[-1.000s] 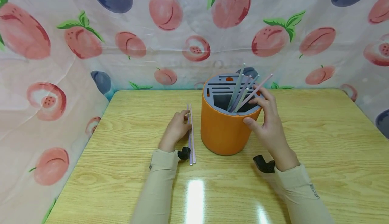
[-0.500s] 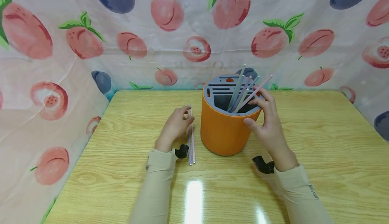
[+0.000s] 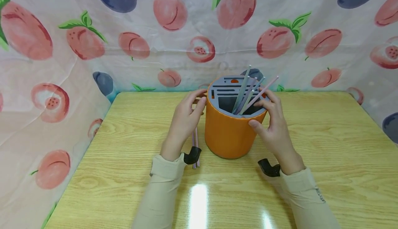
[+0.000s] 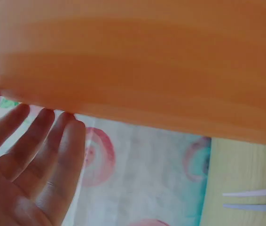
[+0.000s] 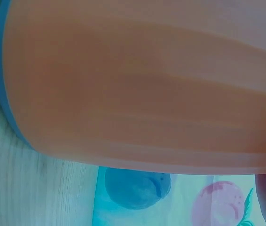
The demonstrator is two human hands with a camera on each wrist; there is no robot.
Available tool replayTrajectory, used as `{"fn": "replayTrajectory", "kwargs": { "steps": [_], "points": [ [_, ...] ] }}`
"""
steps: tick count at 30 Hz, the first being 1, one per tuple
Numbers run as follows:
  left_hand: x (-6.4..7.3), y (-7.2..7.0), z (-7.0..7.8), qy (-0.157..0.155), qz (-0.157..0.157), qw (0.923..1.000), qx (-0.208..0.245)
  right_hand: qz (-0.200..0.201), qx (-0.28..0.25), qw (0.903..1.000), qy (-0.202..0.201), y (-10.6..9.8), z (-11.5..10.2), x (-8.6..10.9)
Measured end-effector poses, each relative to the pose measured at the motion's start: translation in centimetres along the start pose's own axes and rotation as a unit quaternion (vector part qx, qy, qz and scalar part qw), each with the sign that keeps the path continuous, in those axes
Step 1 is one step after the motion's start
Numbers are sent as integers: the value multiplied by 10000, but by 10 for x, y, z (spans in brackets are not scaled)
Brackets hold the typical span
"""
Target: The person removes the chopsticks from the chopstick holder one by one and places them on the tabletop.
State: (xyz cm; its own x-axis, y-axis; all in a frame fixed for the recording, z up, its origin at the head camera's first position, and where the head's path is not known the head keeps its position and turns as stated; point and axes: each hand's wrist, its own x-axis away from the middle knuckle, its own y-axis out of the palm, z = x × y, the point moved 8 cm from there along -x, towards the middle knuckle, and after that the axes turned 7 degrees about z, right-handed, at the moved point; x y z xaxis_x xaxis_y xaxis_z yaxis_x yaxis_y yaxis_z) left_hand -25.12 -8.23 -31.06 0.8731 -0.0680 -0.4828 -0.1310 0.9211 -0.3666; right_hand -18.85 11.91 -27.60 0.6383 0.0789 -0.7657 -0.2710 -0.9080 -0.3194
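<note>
An orange round knife holder [image 3: 230, 135] with a grey slotted top stands upright on the table. Several thin pastel straws [image 3: 244, 96] lean out of its large front compartment. My right hand [image 3: 275, 125] holds the holder's right rim, thumb on the outer wall and fingers over the top edge. On the opposite side, my left hand [image 3: 185, 118] has its fingertips at the holder's upper wall, fingers fairly straight in the left wrist view. Two more straws [image 3: 197, 135] lie side by side on the table, partly hidden under the left hand and wrist.
The holder stands on a wood-grain table [image 3: 124, 187] near the back. A fruit-print cloth [image 3: 140, 70] hangs behind the table and along both sides. Black camera mounts [image 3: 269, 168] stick out from both wrists.
My left hand has left the two straws on the table and moved forward and right to the holder's left side. The right hand has stayed at the rim.
</note>
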Motion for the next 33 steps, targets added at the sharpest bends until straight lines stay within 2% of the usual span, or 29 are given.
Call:
{"fn": "replayTrajectory", "kwargs": {
  "steps": [6,14,23,28,33],
  "points": [
    [1,-1,17,371,168,9991,85,2,-22,10000,-70,0,1,-1],
    [5,7,41,910,139,9952,-331,20,17,10000,-76,0,2,-2],
    [9,20,67,1365,127,9857,-979,-27,-8,10000,-43,-1,4,-3],
    [14,31,81,1701,31,9767,-1306,-22,36,9999,-167,-1,4,-4],
    [20,39,88,1835,-85,9697,-1609,-17,63,9997,-233,-1,5,-5]
  ]
}}
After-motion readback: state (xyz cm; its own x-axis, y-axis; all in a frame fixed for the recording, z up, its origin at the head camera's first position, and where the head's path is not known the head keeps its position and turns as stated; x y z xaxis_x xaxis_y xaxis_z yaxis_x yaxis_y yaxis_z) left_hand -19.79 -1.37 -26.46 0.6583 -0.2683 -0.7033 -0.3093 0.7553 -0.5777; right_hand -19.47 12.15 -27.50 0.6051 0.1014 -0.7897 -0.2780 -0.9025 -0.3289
